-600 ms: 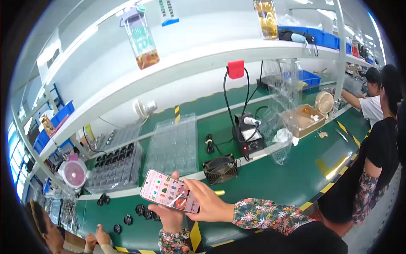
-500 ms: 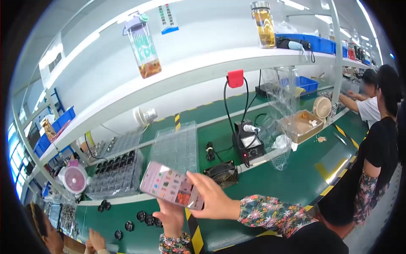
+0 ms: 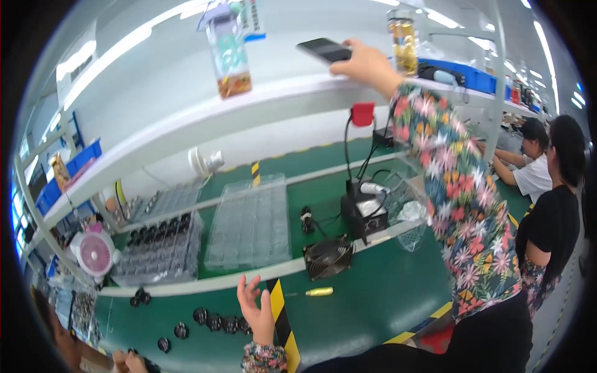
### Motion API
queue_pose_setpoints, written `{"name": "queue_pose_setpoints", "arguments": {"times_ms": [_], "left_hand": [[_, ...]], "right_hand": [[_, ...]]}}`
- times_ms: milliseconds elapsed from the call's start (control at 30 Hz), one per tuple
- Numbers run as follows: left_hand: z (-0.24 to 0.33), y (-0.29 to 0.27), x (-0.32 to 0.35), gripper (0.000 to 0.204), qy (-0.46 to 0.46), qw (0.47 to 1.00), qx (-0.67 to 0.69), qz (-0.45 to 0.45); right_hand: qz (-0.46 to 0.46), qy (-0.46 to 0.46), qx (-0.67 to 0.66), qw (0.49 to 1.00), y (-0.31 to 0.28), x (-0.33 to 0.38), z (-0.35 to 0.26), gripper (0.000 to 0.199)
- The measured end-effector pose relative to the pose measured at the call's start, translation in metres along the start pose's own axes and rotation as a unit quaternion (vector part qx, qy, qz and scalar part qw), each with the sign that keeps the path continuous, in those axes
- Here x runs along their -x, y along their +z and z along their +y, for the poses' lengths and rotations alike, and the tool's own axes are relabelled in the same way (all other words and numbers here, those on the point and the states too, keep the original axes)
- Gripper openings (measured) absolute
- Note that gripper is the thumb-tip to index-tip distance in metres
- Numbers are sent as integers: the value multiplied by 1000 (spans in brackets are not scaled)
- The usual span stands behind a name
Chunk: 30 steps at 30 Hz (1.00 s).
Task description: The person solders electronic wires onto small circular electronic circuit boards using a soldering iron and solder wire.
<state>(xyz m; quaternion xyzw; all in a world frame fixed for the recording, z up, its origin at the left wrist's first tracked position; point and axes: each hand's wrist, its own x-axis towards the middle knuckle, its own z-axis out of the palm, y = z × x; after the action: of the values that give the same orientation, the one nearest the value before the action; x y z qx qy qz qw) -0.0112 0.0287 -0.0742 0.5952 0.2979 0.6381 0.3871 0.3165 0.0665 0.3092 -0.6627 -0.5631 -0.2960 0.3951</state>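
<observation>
My right hand [image 3: 368, 64] is raised over the white shelf [image 3: 280, 102], its fingers closed on a smartphone [image 3: 322, 50] whose dark screen tilts away to the left. Near the phone stand two clear bottles: a purple-capped one [image 3: 229, 59] to the left and one with amber liquid [image 3: 405, 46] just behind my hand. Down at the green bench, my left hand [image 3: 258, 314] is open, fingers spread, holding nothing. Beside it on the left lie several black round parts [image 3: 214, 322]. To its right rests a screwdriver [image 3: 319, 291] with a yellow handle.
A clear plastic tray [image 3: 249, 227] and a tray of black parts [image 3: 158, 255] lie behind the bench's pale rail. A black cooling fan [image 3: 328, 256], a black power box [image 3: 367, 214] and a pink fan [image 3: 96, 253] stand nearby. Other people sit at both sides.
The phone has gone from low over the bench, between both hands, up to the shelf in my right hand. My left hand has let go of it. The yellow-handled screwdriver has come into sight.
</observation>
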Motion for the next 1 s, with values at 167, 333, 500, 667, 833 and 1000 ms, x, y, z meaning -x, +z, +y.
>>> {"name": "queue_pose_setpoints", "arguments": {"times_ms": [167,333,500,667,833,1000], "left_hand": [[0,-1,-14,35,113,963,-246,-15],[-2,8,-5,20,129,939,-281,-153],[-8,38,15,29,150,904,-275,-291],[-14,50,30,38,197,833,-393,-336],[-19,72,18,34,195,823,-390,-364],[-11,74,25,31,240,841,-364,-320]], "right_hand": [[-206,50,68,975,33,-59,35,73],[-193,-323,286,881,70,-91,66,31],[-63,-277,143,948,63,-96,73,37],[39,2,33,999,71,-26,-1,50],[138,-107,-371,912,56,30,33,54],[-140,-89,-599,783,-8,183,31,39]]}}
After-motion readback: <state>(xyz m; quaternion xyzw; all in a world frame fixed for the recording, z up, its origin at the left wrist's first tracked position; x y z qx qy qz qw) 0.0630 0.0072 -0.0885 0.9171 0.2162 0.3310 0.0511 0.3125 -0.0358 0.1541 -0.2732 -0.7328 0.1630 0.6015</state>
